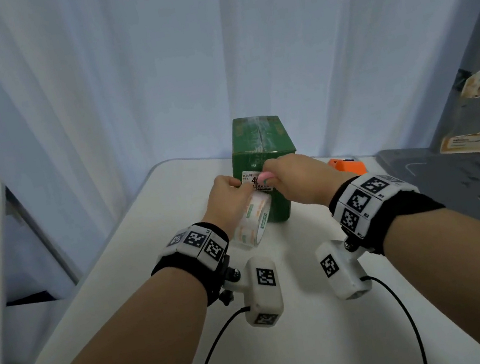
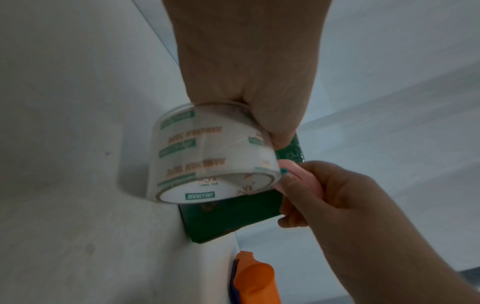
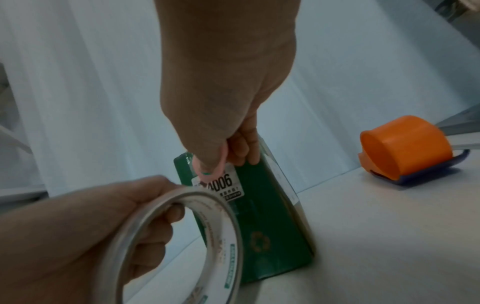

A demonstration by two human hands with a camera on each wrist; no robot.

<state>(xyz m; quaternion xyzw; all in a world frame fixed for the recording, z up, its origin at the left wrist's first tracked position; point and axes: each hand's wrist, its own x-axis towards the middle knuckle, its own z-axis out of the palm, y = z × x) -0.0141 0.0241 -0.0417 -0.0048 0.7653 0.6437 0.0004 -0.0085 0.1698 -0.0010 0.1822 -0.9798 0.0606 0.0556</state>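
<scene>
- The green box (image 1: pixel 261 146) stands on end at the frame's centre on the table (image 1: pixel 293 348). A hard push from the right hand (image 1: pixel 292 177) could tip it toward the top of the frame.
- That hand's grip pinches a small pink tool (image 1: pixel 265 177) against the white label (image 1: pixel 253 184); a slip might tear the label.
- The left hand (image 1: pixel 228 193) has its fingers curled through the tape roll (image 1: pixel 253 221), just lower left of the label. If the roll tilts, tape could go on askew or wrinkled.

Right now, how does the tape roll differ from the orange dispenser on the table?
The tape roll is clear with printed lettering; the orange dispenser is opaque and mostly orange. The left hand holds the tape roll above the table; the orange dispenser lies untouched on it. Both look round.
</scene>
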